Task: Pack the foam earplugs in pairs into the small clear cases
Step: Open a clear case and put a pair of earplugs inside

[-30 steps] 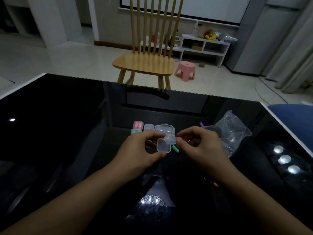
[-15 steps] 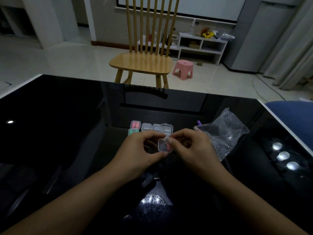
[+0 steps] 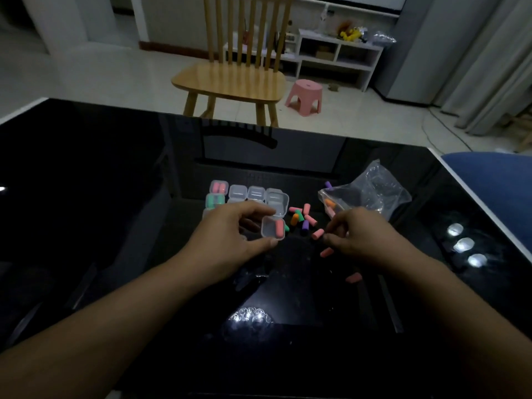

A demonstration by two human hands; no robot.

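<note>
One pink foam earplug (image 3: 279, 228) inside the small clear open case (image 3: 273, 227), our left hand (image 3: 230, 240) pinching it above the glossy black table (image 3: 86, 182), our right hand (image 3: 362, 240) pinching another pink earplug (image 3: 317, 234), loose coloured earplugs (image 3: 300, 216) just behind, crumpled clear plastic bag (image 3: 371, 188) nearby.

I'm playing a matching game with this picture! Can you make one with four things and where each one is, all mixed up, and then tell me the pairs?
Things:
1. open case
2. plastic bag
3. stool
4. two green earplugs

Places:
A. on the floor beside the chair
B. in the left hand
C. inside a closed case at the left of the row
D. on the table, beyond the right hand

Pairs: 1-B, 2-D, 3-A, 4-C
</note>
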